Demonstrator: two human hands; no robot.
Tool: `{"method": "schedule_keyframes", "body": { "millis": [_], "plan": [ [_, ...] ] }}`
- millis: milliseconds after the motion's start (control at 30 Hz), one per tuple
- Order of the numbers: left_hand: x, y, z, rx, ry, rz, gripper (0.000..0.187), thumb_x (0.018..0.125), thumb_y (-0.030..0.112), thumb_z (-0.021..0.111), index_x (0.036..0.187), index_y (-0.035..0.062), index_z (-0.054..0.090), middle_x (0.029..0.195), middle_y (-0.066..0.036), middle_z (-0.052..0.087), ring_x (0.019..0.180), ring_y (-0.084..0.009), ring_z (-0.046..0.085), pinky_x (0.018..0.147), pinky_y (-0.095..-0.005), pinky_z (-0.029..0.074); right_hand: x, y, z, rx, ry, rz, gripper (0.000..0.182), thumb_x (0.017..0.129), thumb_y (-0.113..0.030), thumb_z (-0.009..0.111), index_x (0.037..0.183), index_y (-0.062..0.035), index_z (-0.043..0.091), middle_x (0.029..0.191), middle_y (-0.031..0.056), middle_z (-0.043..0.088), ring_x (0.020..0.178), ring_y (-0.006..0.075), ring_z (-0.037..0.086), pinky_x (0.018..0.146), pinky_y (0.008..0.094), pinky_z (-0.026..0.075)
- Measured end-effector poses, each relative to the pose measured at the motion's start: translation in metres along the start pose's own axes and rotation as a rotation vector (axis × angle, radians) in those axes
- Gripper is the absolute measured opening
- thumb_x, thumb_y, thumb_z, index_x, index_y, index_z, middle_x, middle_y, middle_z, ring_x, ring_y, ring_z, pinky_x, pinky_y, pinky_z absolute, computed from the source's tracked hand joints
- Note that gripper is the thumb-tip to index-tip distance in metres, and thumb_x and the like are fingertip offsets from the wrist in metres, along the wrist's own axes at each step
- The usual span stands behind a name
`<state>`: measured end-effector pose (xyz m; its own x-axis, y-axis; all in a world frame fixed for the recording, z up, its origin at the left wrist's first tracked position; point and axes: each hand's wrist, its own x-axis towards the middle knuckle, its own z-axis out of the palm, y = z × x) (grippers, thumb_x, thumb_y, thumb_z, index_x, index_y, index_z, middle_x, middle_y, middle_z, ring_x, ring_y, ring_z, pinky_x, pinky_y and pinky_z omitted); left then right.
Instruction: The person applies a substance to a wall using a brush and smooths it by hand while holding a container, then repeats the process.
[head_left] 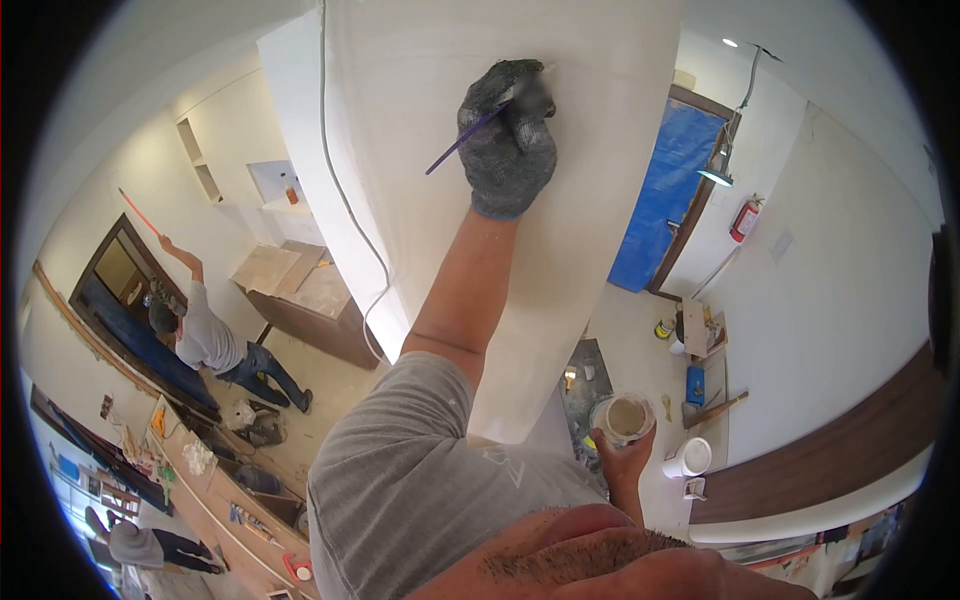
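My left hand (pixel 508 145), in a dark grey work glove, is raised against the pale wall face (pixel 420 90). Its fingers are closed around a thin purple tool (pixel 462 143), seen almost edge-on and slanting down to the left. A blurred patch hides part of the fingers, so the tool's kind cannot be made out. Lower right, my bare right hand (pixel 625 462) grips a clear plastic tub (pixel 597 412) from below and the side. Beige paste (pixel 628 416) shows inside the tub. A loose grey cable (pixel 335 170) hangs down the wall's left side.
At left, a person (pixel 215 335) raises a long red-tipped stick (pixel 140 212) beside a doorway. A cabinet (pixel 310 315) stands behind them. Another person (pixel 140 545) is at lower left. A white bucket (pixel 688 457) and tools lie on the floor at right, below a fire extinguisher (pixel 745 219).
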<state>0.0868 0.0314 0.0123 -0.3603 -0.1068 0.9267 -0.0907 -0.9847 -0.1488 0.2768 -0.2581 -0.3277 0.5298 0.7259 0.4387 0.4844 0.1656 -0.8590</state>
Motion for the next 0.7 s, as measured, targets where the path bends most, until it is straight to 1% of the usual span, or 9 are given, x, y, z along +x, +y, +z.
{"method": "schedule_keyframes", "body": {
  "millis": [33, 133, 233, 333, 433, 533, 633, 700],
  "plan": [
    [0.0, -0.001, -0.002, 0.015, -0.031, 0.009, 0.02, 0.099, -0.003, 0.053, 0.118, 0.0005, 0.059, 0.103, -0.016, 0.069, 0.074, -0.0199, 0.068, 0.064, -0.0332, 0.061, 0.0, 0.001, 0.001, 0.002, -0.003, 0.0, 0.097, 0.064, -0.02, 0.097, 0.144, 0.0007, 0.046, 0.132, 0.0175, 0.057, 0.124, 0.0333, 0.06, 0.107, 0.0443, 0.047],
    [0.001, 0.004, 0.002, 0.012, 0.011, -0.198, 0.022, 0.1, 0.0, 0.056, 0.121, 0.0013, 0.059, 0.106, -0.016, 0.069, 0.079, -0.0194, 0.069, 0.067, -0.0335, 0.062, 0.0, 0.001, 0.001, 0.001, -0.017, -0.009, 0.097, 0.064, -0.02, 0.097, 0.144, 0.0008, 0.046, 0.133, 0.0177, 0.057, 0.124, 0.0332, 0.059, 0.107, 0.0443, 0.047],
    [-0.005, -0.006, 0.006, -0.081, 0.124, -0.016, 0.023, 0.099, -0.001, 0.054, 0.122, 0.0008, 0.059, 0.107, -0.016, 0.068, 0.082, -0.0192, 0.069, 0.067, -0.0334, 0.062, 0.0, 0.005, 0.003, 0.003, -0.017, -0.014, 0.097, 0.064, -0.021, 0.097, 0.144, 0.0009, 0.046, 0.133, 0.0178, 0.056, 0.124, 0.0335, 0.059, 0.107, 0.0447, 0.046],
    [-0.005, -0.012, 0.003, -0.085, 0.132, -0.002, 0.022, 0.1, 0.001, 0.056, 0.122, 0.0007, 0.059, 0.109, -0.016, 0.068, 0.081, -0.0195, 0.069, 0.067, -0.0339, 0.062, 0.0, 0.007, 0.003, -0.002, -0.022, -0.005, 0.097, 0.065, -0.021, 0.097, 0.144, 0.0008, 0.046, 0.133, 0.0179, 0.056, 0.125, 0.034, 0.059, 0.108, 0.0452, 0.046],
    [-0.003, -0.009, 0.0, 0.042, 0.119, 0.029, 0.023, 0.101, 0.004, 0.059, 0.123, 0.0011, 0.059, 0.11, -0.017, 0.068, 0.082, -0.0197, 0.07, 0.066, -0.0348, 0.062, 0.0, 0.007, 0.002, -0.008, -0.013, -0.001, 0.097, 0.064, -0.021, 0.097, 0.144, 0.0008, 0.046, 0.134, 0.0181, 0.056, 0.125, 0.0345, 0.059, 0.108, 0.0454, 0.046],
    [-0.002, -0.003, -0.002, 0.041, 0.095, -0.122, 0.022, 0.1, 0.003, 0.059, 0.122, 0.0017, 0.06, 0.11, -0.018, 0.068, 0.08, -0.0201, 0.07, 0.065, -0.0355, 0.062, -0.001, 0.006, -0.001, -0.027, -0.006, 0.001, 0.098, 0.064, -0.022, 0.097, 0.144, 0.0009, 0.046, 0.134, 0.0183, 0.056, 0.125, 0.0346, 0.059, 0.108, 0.0452, 0.046],
    [-0.007, -0.001, 0.009, -0.242, 0.143, -0.023, 0.019, 0.099, -0.004, 0.053, 0.115, -0.0004, 0.063, 0.109, -0.018, 0.069, 0.081, -0.02, 0.071, 0.064, -0.0346, 0.062, -0.002, 0.007, -0.001, -0.026, 0.003, 0.004, 0.098, 0.064, -0.022, 0.098, 0.144, 0.0011, 0.046, 0.134, 0.0185, 0.057, 0.124, 0.0349, 0.059, 0.108, 0.0452, 0.046],
    [-0.009, 0.002, 0.012, -0.167, 0.099, -0.027, 0.016, 0.099, -0.005, 0.053, 0.111, -0.0012, 0.064, 0.109, -0.018, 0.069, 0.082, -0.0198, 0.07, 0.065, -0.0341, 0.062, -0.003, 0.009, -0.001, -0.027, 0.005, 0.003, 0.099, 0.063, -0.022, 0.098, 0.144, 0.0012, 0.045, 0.134, 0.0187, 0.057, 0.124, 0.0351, 0.059, 0.108, 0.0454, 0.046]
  ]
}}
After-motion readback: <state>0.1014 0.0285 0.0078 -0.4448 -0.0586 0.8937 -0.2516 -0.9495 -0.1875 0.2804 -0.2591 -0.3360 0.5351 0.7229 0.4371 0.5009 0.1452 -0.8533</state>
